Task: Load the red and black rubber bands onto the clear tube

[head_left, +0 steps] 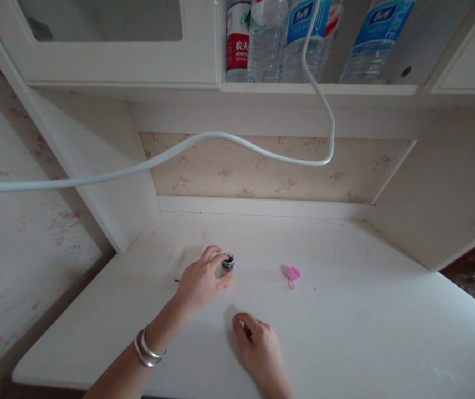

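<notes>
My left hand (pixel 202 279) reaches over the white desktop, its thumb and fingers closed around a small bottle (pixel 228 265) with a dark, open-looking top. A bit of yellow and pink shows low on the bottle; the fingers hide much of the rest. My right hand (pixel 257 344) rests nearer the front, curled into a loose fist with nothing visible in it. Farther right lies a small pink cap (pixel 292 273) with a pale pink loop. A thin dark tip (pixel 177 281) pokes out left of my left hand; I cannot tell what it is.
A white cable (pixel 229 137) hangs across the view above the desktop (pixel 345 321). Overhead, a shelf (pixel 324 87) holds several plastic bottles (pixel 268 44). White side panels (pixel 437 183) and a floral back wall (pixel 258 172) enclose the desk.
</notes>
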A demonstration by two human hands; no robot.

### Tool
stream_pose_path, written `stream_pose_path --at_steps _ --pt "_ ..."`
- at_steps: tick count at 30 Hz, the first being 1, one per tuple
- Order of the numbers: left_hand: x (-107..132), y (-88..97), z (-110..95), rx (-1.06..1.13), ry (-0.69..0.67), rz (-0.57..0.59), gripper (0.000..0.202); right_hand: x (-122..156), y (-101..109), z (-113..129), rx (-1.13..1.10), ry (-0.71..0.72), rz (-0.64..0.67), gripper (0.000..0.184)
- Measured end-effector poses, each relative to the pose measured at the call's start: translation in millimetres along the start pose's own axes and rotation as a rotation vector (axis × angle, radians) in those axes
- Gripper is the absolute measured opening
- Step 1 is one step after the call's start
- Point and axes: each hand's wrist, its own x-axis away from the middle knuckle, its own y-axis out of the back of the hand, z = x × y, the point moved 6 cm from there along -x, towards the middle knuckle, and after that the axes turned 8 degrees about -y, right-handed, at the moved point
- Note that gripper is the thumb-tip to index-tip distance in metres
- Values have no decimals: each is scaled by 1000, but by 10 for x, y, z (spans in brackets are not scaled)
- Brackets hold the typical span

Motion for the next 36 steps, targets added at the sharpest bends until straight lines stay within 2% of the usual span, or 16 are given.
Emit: stream_pose_path --at_steps 14,22,36 --pt "-58 -27 -1 -60 -19 57 21 -6 20 10 29 -14 -6 32" --pt "-25 4 12 -102 -14 52 30 -10 -16 -21 14 -17 6 30" --pt "-17 16 39 -62 -4 31 30 -22 -18 -31 17 -24 16 29"
